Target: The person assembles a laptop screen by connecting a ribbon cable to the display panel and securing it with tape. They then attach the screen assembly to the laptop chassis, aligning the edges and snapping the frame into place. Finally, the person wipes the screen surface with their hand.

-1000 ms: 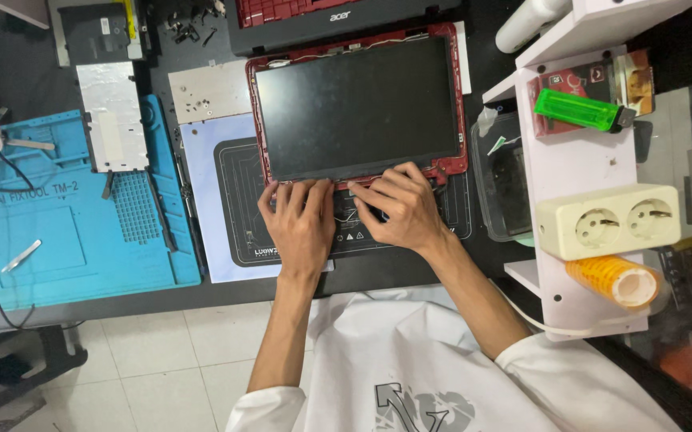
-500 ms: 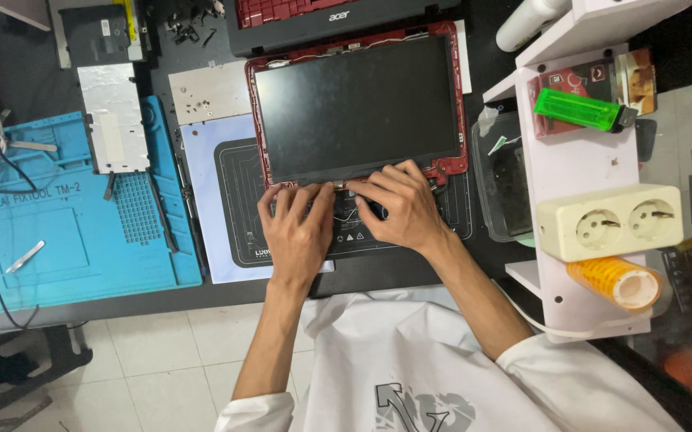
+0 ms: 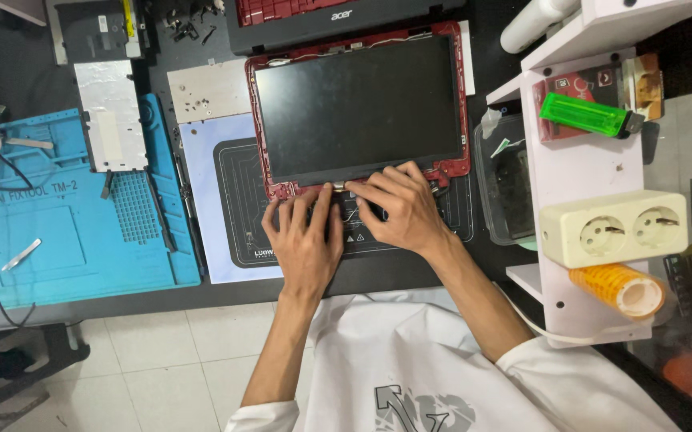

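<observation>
Place: a small electronics repair workshop, seen from above a dark workbench (image 3: 410, 276).
Work surface: a blue silicone repair mat (image 3: 58, 240) with moulded compartments lies beside a printed black-and-white work mat (image 3: 238, 216).
Parts: a red-framed laptop screen panel (image 3: 359, 108), bare metal plates (image 3: 110, 116) and loose screws (image 3: 190, 20).
Fittings: a white shelf (image 3: 582, 168) carries a cream double power socket (image 3: 614, 228).

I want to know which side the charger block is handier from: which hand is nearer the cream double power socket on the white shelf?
The right. The right hand rests at the screen's lower edge, closer to the cream double power socket; the left hand lies beyond it, farther left.
</observation>
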